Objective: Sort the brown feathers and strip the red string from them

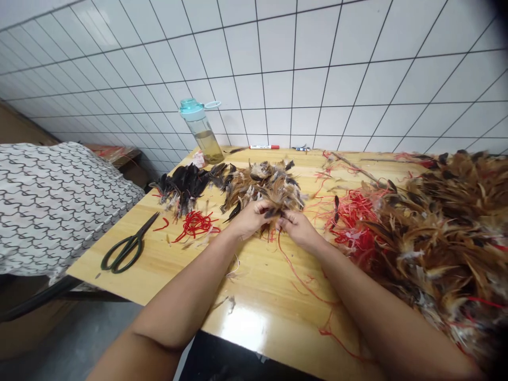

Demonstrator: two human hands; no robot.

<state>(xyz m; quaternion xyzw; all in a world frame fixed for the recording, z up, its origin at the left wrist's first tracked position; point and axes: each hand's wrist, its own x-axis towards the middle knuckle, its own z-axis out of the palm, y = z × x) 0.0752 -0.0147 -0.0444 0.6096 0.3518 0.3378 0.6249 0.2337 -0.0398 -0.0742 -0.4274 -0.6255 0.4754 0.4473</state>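
Observation:
Both hands meet over the middle of the table, in front of a pile of brown and grey feathers (254,182). Pinched in my left hand (253,218) is a small bunch of feathers (273,211), dark and brown. My right hand (296,226) is closed at the near end of that bunch, its fingertips partly hidden. A red string (291,267) runs down from beside the right fingertips across the wood. Left of the hands lie a tangle of red string pieces (196,225) and a clump of black feathers (184,182).
Black-handled scissors (125,251) lie at the table's left side. A bottle (204,132) with a turquoise lid stands by the tiled wall, near a red marker (264,147). A large heap of brown feathers (444,227) and red strings (357,217) covers the right side.

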